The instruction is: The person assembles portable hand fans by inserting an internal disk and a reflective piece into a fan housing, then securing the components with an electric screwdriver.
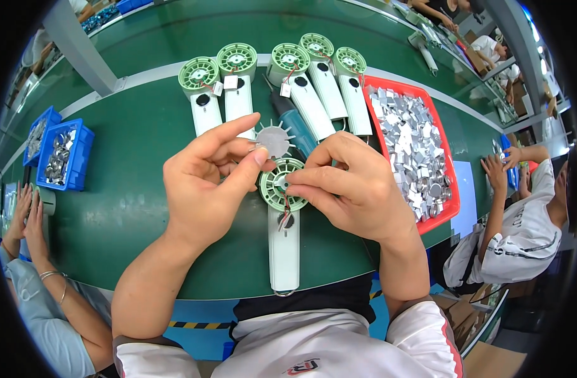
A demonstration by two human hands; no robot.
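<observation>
My left hand (pixel 206 179) pinches a flat silver metal disc (pixel 274 141) with thin spikes around its rim, held just above the far side of a handheld fan body. That fan body (pixel 285 252) lies on the table in front of me, its pale green round head away from me and its white handle toward me. Red wires run from the head to a dark round spot on the handle. Over the hub, the fingers of my right hand (pixel 358 186) are pinched together. Whatever they may hold is hidden.
Several similar fan bodies (pixel 308 104) lie beyond my hands, beside a teal power screwdriver (pixel 296 126). On the right, a red tray (pixel 452 183) holds many small metal pieces. Blue bins (pixel 80 154) with metal parts stand left. Co-workers' hands (pixel 33 220) appear at both sides.
</observation>
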